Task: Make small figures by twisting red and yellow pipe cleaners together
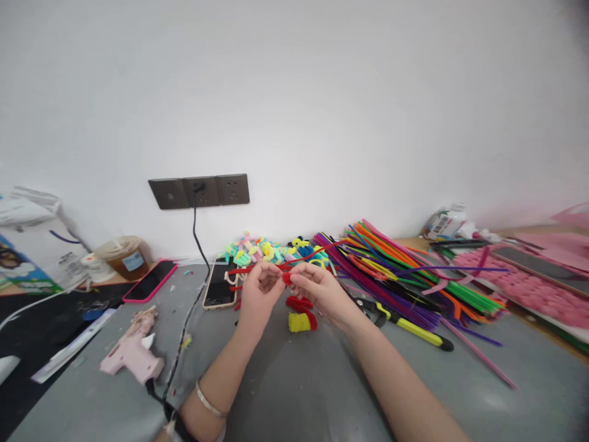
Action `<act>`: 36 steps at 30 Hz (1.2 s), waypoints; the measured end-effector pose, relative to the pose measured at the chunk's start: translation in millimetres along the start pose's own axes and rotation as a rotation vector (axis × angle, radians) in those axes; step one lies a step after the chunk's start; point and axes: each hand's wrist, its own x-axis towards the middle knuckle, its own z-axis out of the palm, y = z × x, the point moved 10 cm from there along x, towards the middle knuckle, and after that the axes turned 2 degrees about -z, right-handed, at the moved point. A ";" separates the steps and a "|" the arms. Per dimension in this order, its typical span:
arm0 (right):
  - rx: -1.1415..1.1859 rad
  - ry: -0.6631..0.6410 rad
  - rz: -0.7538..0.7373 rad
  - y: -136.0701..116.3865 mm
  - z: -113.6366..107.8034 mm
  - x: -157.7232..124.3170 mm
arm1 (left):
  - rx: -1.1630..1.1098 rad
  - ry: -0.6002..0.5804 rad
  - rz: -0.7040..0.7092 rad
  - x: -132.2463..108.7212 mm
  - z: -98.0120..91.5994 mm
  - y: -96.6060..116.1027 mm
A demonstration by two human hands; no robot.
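Observation:
My left hand [258, 291] and my right hand [317, 290] meet above the grey table [294, 380], both pinching a red pipe cleaner [286, 277]. Its free end runs up and to the right toward the coloured pile. Just below my right hand lies a small red and yellow pipe-cleaner piece [301, 314]. My left wrist wears a thin bracelet [209, 402].
A big heap of coloured pipe cleaners [400, 270] lies at the right, with yellow-handled pliers [407, 325] in front. A pink glue gun [133, 351] with its black cord lies at the left, near two phones [150, 280] [219, 288]. Small pastel pieces [257, 248] sit by the wall.

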 end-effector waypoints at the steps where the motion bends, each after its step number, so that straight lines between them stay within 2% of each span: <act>1: 0.003 0.004 0.000 0.3 -0.8 0.2 | -0.024 -0.005 -0.015 0.9 1.0 -2.7; 7: 0.046 0.047 0.027 3.9 -8.1 1.7 | 0.002 -0.073 -0.045 0.9 7.0 -5.2; 12: 0.069 0.035 0.038 6.1 -7.2 2.5 | 0.031 -0.131 -0.019 -0.7 13.4 1.8; 17: 0.098 0.024 0.007 2.0 -4.1 1.9 | -0.033 -0.151 0.004 0.8 15.7 -1.5; 25: 0.082 -0.017 -0.022 -2.0 -1.0 -0.1 | -0.016 -0.111 -0.017 4.4 9.1 -6.6; 30: 0.073 -0.041 -0.027 -5.7 2.5 -2.1 | -0.051 -0.116 -0.067 2.9 11.0 -4.7; 36: 0.075 -0.029 -0.028 -7.7 0.4 -1.5 | -0.090 -0.123 -0.060 3.8 9.8 -6.1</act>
